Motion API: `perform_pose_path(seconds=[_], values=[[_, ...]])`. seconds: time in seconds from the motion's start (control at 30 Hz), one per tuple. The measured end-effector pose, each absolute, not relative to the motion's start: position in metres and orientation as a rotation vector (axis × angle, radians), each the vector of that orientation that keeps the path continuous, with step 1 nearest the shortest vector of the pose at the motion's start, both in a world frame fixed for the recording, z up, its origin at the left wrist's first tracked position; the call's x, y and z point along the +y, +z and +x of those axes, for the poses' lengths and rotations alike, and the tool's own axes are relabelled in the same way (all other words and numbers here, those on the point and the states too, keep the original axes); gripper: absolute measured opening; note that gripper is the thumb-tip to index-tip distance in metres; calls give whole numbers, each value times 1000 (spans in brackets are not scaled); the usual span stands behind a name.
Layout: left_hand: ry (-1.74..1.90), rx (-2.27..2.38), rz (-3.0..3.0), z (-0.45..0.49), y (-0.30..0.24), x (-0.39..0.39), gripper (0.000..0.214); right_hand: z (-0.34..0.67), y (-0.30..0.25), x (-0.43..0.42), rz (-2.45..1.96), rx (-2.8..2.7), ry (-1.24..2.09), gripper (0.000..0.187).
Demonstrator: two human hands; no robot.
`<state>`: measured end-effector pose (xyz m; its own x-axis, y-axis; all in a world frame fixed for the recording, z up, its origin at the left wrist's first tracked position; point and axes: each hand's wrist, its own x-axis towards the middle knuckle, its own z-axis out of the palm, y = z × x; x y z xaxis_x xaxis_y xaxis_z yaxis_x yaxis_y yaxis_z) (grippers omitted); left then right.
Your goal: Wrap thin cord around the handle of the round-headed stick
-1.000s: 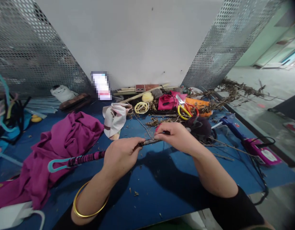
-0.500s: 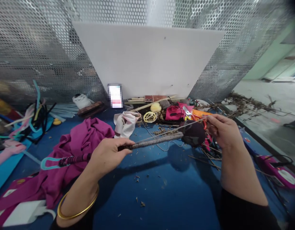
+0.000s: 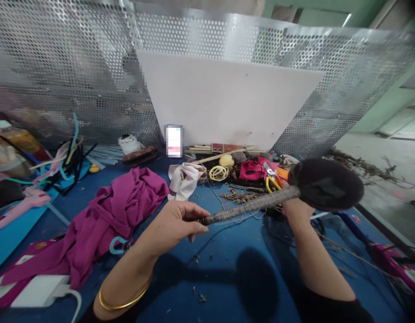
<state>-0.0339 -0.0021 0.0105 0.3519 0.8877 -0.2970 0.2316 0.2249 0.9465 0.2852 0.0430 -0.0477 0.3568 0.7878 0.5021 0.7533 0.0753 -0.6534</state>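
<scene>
My left hand [image 3: 180,220] is closed round a cord-wrapped stick [image 3: 251,207], whose wrapping is black near the fingers and grey further along. A dark rounded head [image 3: 328,184] tops the stick at its right end. A light-blue loop [image 3: 117,246] shows behind my left forearm, at the stick's other end. My right hand [image 3: 297,210] is behind the stick and just below the dark head, close to scissors [image 3: 272,179] with yellow handles. The stick hides most of its fingers, so whether it grips anything is unclear. Thin grey cord [image 3: 241,220] trails below the stick.
Purple cloth [image 3: 133,202] and a white charger [image 3: 41,290] lie left on the blue table [image 3: 224,287]. Behind are a white cloth [image 3: 183,179], yellow cord [image 3: 218,173], dried plant bits [image 3: 241,196] and pink fabric [image 3: 252,169]. A white board [image 3: 234,98] stands behind them.
My right hand has moved from the taut cord down and in toward the scissors. My left hand has shifted right, bringing the dark head rightward and nearer. The view has tilted up slightly.
</scene>
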Motion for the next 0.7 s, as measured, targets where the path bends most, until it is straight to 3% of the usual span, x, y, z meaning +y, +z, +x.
perform_pose_path(seconds=[0.1, 0.23, 0.33, 0.5, 0.7], values=[[704, 1168, 1237, -28, 8, -4, 27, 247, -46, 36, -1584, -1464, 137, 26], [731, 1203, 1159, -21, 5, -4, 30, 189, -43, 8, -1210, -1716, 842, 29], [753, 1205, 1115, -19, 3, -2, 31, 166, -42, -13, -1075, -1797, 1088, 21], [771, 1246, 1091, -19, 2, 1, 33, 165, -39, -28, -1019, -1795, 743, 24], [763, 1187, 1080, -9, -2, 0, 25, 169, -36, -31, -677, -1868, 717, 20]])
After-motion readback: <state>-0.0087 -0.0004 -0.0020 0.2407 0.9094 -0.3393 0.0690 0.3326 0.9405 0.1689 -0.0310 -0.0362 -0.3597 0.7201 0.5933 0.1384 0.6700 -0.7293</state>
